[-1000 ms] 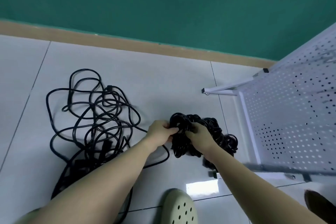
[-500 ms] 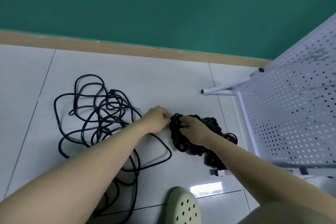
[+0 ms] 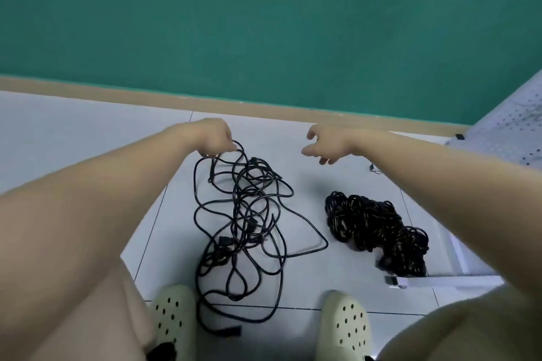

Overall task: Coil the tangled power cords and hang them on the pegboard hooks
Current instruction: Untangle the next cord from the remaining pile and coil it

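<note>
Black cord is caught in the left hand [image 3: 215,138], whose fingers curl down and pinch the top loop of the tangled power cord [image 3: 249,214], lifting that loop off the floor while the rest trails downward. From the pinch, at about eleven o'clock of the tangle, the loose loops spill toward six o'clock across the pale tiled floor [image 3: 88,132], crossing over one another, with a plug end lying near the lower edge between the two feet. The right hand [image 3: 328,143] hangs in the air at roughly two o'clock from the tangle, fingers spread and loosely bent, holding nothing and touching no cord. Below it, at about four o'clock from that hand and just beside the tangle's outermost loop, sits the coiled cord bundle [image 3: 378,228], a dense black heap of tight small loops resting on the floor. At three o'clock from the bundle stands the white pegboard [image 3: 504,132], its perforated panel tilted away toward the upper right, with its white base frame [image 3: 440,281] running along the floor just past the bundle's lower end. Two cream perforated clogs [image 3: 173,316] show at the bottom, one at seven o'clock and one at five o'clock of the tangle. A tan skirting strip [image 3: 117,94] runs beneath the green wall [image 3: 264,23] at twelve o'clock.
</note>
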{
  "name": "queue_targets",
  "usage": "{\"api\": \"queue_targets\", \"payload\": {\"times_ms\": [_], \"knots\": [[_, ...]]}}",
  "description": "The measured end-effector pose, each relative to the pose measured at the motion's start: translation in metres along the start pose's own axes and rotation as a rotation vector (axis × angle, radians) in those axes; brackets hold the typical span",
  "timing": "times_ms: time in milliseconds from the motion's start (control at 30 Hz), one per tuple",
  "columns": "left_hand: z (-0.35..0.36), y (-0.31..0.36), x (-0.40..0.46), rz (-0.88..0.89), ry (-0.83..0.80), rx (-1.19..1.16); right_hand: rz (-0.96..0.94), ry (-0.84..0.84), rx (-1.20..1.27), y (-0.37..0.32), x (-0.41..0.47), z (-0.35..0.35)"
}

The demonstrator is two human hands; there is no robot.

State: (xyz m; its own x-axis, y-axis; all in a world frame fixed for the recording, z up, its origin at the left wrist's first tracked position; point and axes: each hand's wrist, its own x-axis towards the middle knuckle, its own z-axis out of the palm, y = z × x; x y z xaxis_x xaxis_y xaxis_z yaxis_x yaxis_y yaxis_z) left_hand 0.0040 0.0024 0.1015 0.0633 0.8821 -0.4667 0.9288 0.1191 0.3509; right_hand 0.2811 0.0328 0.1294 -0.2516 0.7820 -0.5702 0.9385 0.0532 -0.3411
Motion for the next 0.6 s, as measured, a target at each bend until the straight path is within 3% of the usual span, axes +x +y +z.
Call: {"api": "queue_targets", "payload": {"times_ms": [133, 267, 367, 500, 600], "knots": [[0.062, -0.024, -0.022, -0.071, 0.063, -0.321, -0.043, 0.17, 0.394, -0.02, 0.014, 0.06], [0.13, -0.046, -0.026, -0.18, -0.069, -0.478, 0.06, 0.003, 0.639, -0.005, 0.021, 0.173], [0.171, -0.052, -0.021, -0.236, -0.153, -0.587, 0.168, -0.029, 0.783, 0.005, 0.023, 0.235], [0.213, -0.047, -0.012, -0.257, -0.231, -0.828, 0.115, 0.057, 0.628, 0.015, 0.031, 0.277], [0.23, -0.042, -0.001, -0.222, -0.156, -0.866, 0.09, 0.074, 0.548, 0.016, 0.041, 0.279]]}}
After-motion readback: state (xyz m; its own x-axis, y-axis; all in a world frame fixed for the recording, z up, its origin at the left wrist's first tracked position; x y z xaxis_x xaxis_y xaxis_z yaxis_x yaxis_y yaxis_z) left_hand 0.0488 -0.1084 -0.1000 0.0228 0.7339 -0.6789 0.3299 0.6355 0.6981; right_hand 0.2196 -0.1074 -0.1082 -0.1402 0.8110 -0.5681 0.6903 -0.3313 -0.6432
